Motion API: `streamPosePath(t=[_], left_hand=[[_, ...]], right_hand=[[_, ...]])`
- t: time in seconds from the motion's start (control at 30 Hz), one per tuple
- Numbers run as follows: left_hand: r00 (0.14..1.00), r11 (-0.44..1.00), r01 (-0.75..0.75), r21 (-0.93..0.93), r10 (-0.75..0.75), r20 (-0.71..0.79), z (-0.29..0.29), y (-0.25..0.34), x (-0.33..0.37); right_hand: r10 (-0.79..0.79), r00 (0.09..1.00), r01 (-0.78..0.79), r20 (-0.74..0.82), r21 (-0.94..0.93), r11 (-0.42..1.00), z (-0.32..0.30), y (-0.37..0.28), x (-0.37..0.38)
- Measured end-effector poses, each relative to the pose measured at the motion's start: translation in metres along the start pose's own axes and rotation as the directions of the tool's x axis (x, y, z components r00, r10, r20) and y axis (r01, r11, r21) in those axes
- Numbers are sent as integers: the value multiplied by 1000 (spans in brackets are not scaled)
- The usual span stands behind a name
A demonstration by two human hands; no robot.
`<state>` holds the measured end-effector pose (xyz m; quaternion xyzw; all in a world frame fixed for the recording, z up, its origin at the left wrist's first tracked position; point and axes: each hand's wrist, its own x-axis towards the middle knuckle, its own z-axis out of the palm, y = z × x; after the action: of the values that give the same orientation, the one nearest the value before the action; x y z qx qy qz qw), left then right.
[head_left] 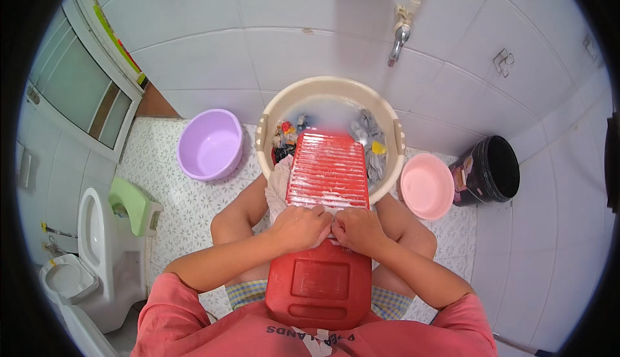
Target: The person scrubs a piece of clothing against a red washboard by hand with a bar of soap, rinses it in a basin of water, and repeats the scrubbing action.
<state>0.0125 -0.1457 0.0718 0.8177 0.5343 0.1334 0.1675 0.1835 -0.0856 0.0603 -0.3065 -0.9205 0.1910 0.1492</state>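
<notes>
A red washboard (323, 170) leans from my lap into a large cream basin (326, 86), its ridges wet and streaked with suds. My left hand (302, 226) and my right hand (359, 229) are closed side by side, knuckles nearly touching, on the lower end of the ridges. Between and under them shows a bit of pale wet cloth, mostly hidden by the fingers. A beige cloth (279, 186) hangs along the board's left edge over the basin rim; whether it is the same piece I cannot tell. Grey clothing (369, 139) and darker, patterned pieces (284, 142) lie in the cloudy water.
A purple basin (210, 145) stands left on the patterned floor; a pink basin (427, 186) and black bucket (500, 170) stand right. A tap (400, 37) juts from the tiled wall. A green stool (132, 205) and white toilet (97, 247) are at far left.
</notes>
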Motion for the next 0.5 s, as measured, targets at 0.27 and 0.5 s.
streamPosePath(t=[0.27, 0.5], left_hand=[[901, 928, 368, 54, -342, -266, 22, -46, 85], [890, 861, 302, -410, -409, -203, 1, -79, 39]], right_hand=[[315, 921, -315, -229, 37, 948, 29, 48, 68], [182, 975, -117, -131, 395, 911, 5, 69, 9]])
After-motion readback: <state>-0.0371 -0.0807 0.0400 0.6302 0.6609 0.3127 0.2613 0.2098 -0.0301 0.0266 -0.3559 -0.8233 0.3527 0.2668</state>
